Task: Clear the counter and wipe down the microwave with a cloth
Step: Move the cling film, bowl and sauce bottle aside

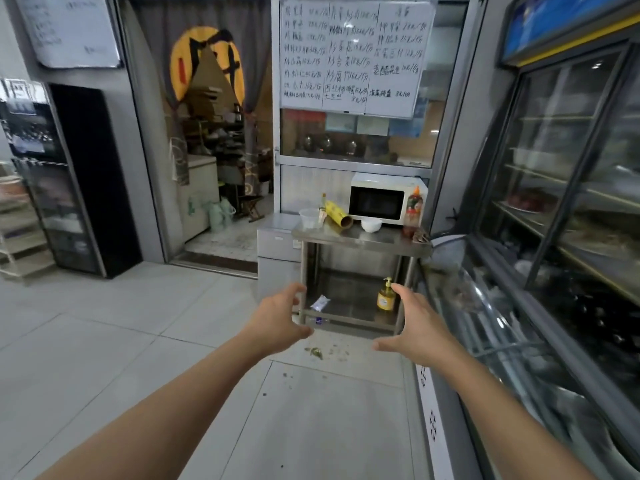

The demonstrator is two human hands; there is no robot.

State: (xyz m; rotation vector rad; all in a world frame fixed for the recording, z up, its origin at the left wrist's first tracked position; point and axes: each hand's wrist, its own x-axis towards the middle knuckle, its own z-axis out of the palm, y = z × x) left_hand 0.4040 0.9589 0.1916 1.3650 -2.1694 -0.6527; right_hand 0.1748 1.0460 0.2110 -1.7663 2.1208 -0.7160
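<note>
Stainless steel counter (360,239) ahead, well apart from both hands, carrying the white microwave (381,200) at its back right. Best to close in first, then lift off the loose things one by one before any wiping: clear plastic cup (309,218) well left of the microwave, yellow roll (338,213) just beside its left face, white bowl (371,225) just in front of its door, sauce bottle (414,206) hard against its right side. No cloth in view, so worth finding one before starting on the casing. Left hand (277,323) and right hand (420,327) stretched forward, fingers spread and loosely curved, holding nothing. Microwave door dark and closed, casing pale; too far off to judge grime. Below the microwave, on the lower shelf, a yellow pump bottle (385,296) and a small packet (320,303).
</note>
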